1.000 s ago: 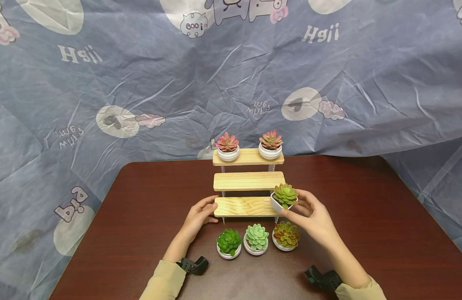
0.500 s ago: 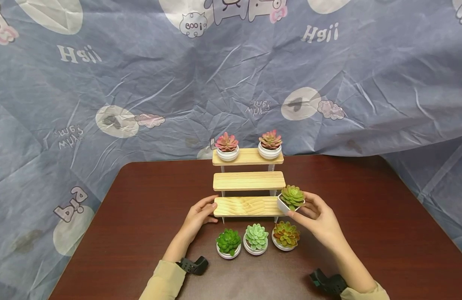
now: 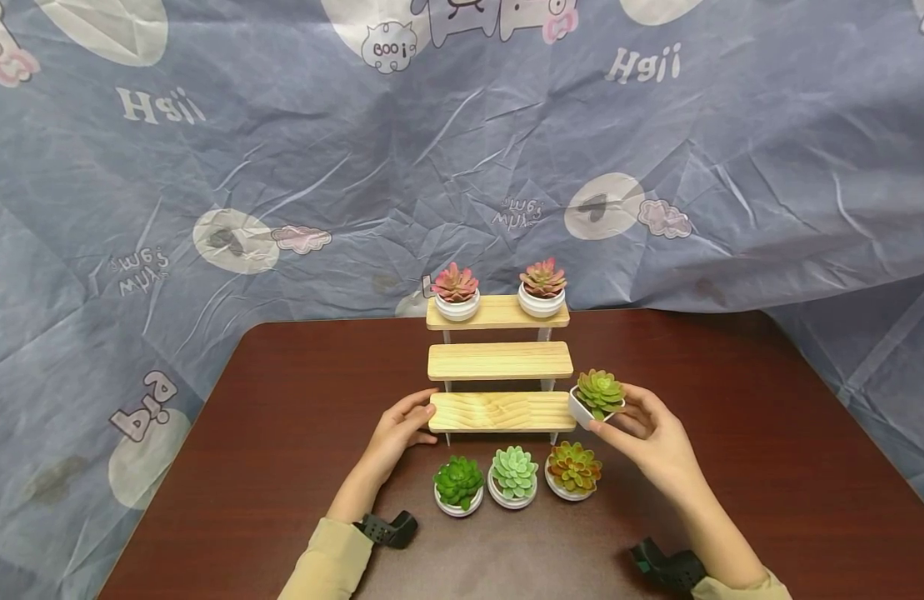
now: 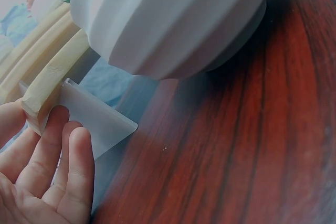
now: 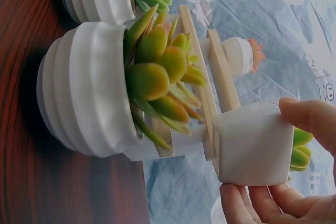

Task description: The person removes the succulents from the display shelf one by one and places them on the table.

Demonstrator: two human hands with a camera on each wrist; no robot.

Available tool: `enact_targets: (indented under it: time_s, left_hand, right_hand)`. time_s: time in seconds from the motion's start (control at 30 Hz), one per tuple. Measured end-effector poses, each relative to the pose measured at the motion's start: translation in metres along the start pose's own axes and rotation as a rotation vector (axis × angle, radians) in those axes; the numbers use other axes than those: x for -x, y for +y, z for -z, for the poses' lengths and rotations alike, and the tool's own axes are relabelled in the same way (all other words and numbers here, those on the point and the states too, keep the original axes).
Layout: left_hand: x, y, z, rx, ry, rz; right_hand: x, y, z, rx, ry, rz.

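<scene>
In the head view my right hand (image 3: 656, 437) pinches a potted succulent (image 3: 600, 394) between thumb and fingers, just off the right end of the lowest board. Its white square pot (image 5: 254, 145) shows in the right wrist view, thumb on one side and fingers on the other. My left hand (image 3: 392, 429) grips the left end of the lowest board (image 3: 499, 412) of a three-tier wooden stand, whose clear side panel (image 4: 97, 121) is beside the fingers in the left wrist view. Two pink succulents (image 3: 456, 285) (image 3: 542, 280) in round white pots stand on the top board (image 3: 499, 312).
In front of the stand, three succulents in ribbed white pots form a row: dark green (image 3: 458, 483), pale green (image 3: 514, 473) and orange-green (image 3: 573, 469). The brown table (image 3: 319, 367) extends to both sides. A patterned blue cloth (image 3: 387, 167) hangs behind it.
My right hand has moved right with the potted succulent, from over the lowest board's right end to just beyond it. My left hand stays on the board.
</scene>
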State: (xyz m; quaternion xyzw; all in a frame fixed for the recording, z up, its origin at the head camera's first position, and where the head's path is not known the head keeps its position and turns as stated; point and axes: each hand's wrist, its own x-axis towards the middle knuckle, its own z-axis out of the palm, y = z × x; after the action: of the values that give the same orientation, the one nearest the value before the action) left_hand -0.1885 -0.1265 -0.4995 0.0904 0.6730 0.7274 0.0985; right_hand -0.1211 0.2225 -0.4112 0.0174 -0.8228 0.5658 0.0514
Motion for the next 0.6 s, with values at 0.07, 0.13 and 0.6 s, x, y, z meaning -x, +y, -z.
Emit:
enact_targets:
  time_s: [0.07,0.13,0.6]
  left_hand:
    - [0.0002,0.0005,-0.0002,-0.002,-0.003,-0.004]
    - [0.0003,0.0008,-0.0003,-0.006,-0.005,-0.008]
    - [-0.0002,-0.0009,-0.0001,-0.008,-0.006,-0.024]
  right_hand:
    - [0.0009,0.0002,0.0016,0.011,0.005,-0.006]
    - [0.0015,0.0007,0.003,0.017,0.008,-0.008]
    - [0.0053,0.0092,0.0076,0.008,0.011,-0.014]
